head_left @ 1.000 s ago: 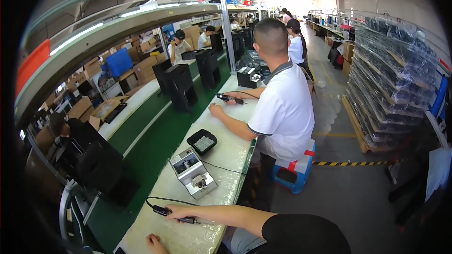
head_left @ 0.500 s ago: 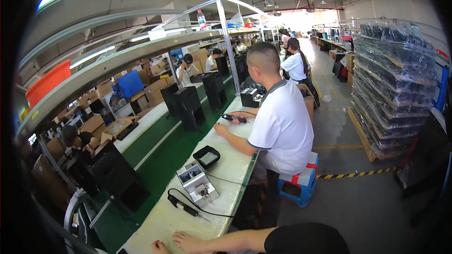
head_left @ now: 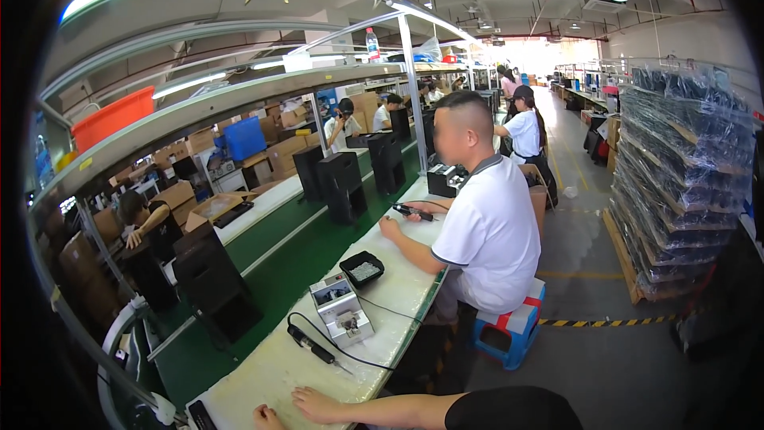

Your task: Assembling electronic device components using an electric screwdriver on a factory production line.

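My right hand (head_left: 317, 405) rests on the pale covered bench, fingers loosely stretched out, with nothing in it. Beside it, my left hand (head_left: 269, 418) shows only in part at the lower edge; its visible fingers look loose and no object shows in them. Past my hands lies a black electric screwdriver (head_left: 312, 345) with a thin bit and a cord, apart from both hands. Beyond it stands a silver box-shaped screw feeder (head_left: 342, 310), then a black tray (head_left: 375, 259) of small pale pieces. Near my left hand lies a dark flat object (head_left: 200, 415).
A co-worker in a white shirt (head_left: 492, 231) sits ahead on a blue stool (head_left: 509, 334), holding a black screwdriver (head_left: 412, 212). Black speaker-like cabinets (head_left: 342, 187) stand along the green conveyor (head_left: 282, 271) at left. A wrapped stack (head_left: 676, 183) stands on a pallet at right.
The view has swung slightly, so the scene sits further right and lower. My hands stay on the bench. At the far left, a person's arm has come up over a black cabinet.
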The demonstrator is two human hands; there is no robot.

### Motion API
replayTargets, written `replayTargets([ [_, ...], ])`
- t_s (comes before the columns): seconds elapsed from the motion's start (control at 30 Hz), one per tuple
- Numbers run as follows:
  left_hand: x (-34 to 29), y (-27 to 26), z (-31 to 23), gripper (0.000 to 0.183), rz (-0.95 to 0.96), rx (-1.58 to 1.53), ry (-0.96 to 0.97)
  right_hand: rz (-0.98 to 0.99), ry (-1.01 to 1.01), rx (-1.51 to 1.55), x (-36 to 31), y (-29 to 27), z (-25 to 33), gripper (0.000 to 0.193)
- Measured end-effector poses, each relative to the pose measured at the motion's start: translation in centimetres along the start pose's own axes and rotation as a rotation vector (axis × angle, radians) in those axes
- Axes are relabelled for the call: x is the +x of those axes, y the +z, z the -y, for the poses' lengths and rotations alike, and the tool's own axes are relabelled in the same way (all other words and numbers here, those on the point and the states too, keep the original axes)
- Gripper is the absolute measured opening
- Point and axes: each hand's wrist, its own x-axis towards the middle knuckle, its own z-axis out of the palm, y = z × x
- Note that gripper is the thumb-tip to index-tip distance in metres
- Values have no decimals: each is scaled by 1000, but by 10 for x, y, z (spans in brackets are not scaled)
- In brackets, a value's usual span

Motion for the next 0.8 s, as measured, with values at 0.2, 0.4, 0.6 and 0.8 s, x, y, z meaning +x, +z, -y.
replayTargets([
  [0.2,5,5,22,40,-12,-104,-47,16,-26,33,-2,-3,5,32],
  [0.4,16,31,84,16,-181,-381,36,-70,-78,26,-4,0,10,32],
  [0.6,9,32,46,9,-86,-421,-96,-43,-43,33,-5,-11,0,30],
  [0.8,6,25,44,10,-107,-352,-83,-29,-31,93,1,-20,7,26],
])
